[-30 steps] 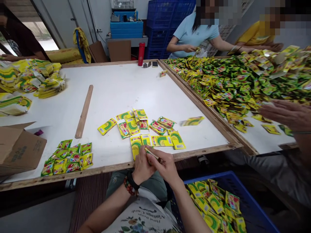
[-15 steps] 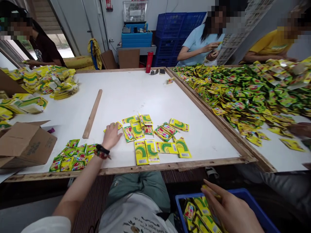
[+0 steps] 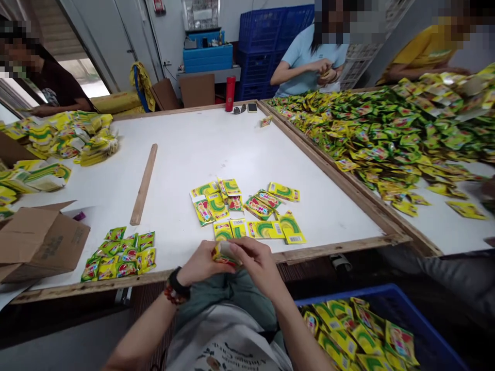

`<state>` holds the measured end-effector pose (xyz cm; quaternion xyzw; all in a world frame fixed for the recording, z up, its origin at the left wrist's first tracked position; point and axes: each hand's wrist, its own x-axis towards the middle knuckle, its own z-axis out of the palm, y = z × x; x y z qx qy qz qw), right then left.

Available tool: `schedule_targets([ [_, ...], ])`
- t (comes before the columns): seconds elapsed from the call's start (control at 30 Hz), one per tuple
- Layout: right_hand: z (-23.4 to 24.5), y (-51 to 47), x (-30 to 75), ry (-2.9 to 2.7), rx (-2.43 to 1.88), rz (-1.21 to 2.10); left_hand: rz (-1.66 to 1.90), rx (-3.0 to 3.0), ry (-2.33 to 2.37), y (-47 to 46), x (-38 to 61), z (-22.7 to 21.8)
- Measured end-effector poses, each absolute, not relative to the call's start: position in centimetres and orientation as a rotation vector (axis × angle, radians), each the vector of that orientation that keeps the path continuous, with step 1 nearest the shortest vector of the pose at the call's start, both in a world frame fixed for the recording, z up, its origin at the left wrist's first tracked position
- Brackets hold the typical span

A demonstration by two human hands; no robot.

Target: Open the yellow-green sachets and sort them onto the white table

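At the table's front edge my left hand (image 3: 201,265) and my right hand (image 3: 255,260) meet around one small yellow candy packet (image 3: 224,252). The fingers of both are closed on it, and a pale, whitish part shows between them; the rest is covered. Just beyond them on the white table lie several yellow-and-green candy packets (image 3: 265,229), some with barcodes up, others with a red printed face. Left of my left hand is a patch of small green and yellow sachets (image 3: 127,252). Below my right forearm stands a blue crate (image 3: 421,314) holding many more candy packets (image 3: 363,337).
A wooden strip (image 3: 144,185) lies on the table beyond an open cardboard box (image 3: 54,239). Wooden rails (image 3: 332,180) border a heap of packets (image 3: 386,129) at right. Yellow cartons (image 3: 58,134) are piled at left. Several co-workers sit around; a red flask (image 3: 230,94) stands at the back.
My left hand has come back from the middle of the table to its front edge. My right hand has risen from above the crate to join it at the yellow packet.
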<state>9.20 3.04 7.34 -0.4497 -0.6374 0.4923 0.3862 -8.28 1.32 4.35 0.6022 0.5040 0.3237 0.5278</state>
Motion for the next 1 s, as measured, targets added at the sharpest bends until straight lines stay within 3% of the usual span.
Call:
schedule_targets([
  [0.17, 6.6, 3.6, 10.2, -1.492, -1.361, 1.061, 1.335, 1.495, 1.629, -0.9, -2.1, 0.7],
  [0.47, 5.3, 2.9, 10.4, -1.335, -1.108, 1.485, 1.618, 1.882, 1.635, -0.9, -0.9, -1.8],
  [0.67, 5.5, 2.5, 10.9, -1.225, -0.980, 1.811, 1.374, 1.755, 1.558, -1.0, -1.3, -0.4],
  [0.9, 6.2, 1.6, 10.4, -1.624, -1.026, 1.389, 1.306, 1.694, 1.561, -0.8, -1.4, -0.9],
  [1.0, 6.1, 1.9, 10.1, -1.562, -1.122, 1.379, 1.309, 1.672, 1.628, -0.7, -1.2, -1.1],
])
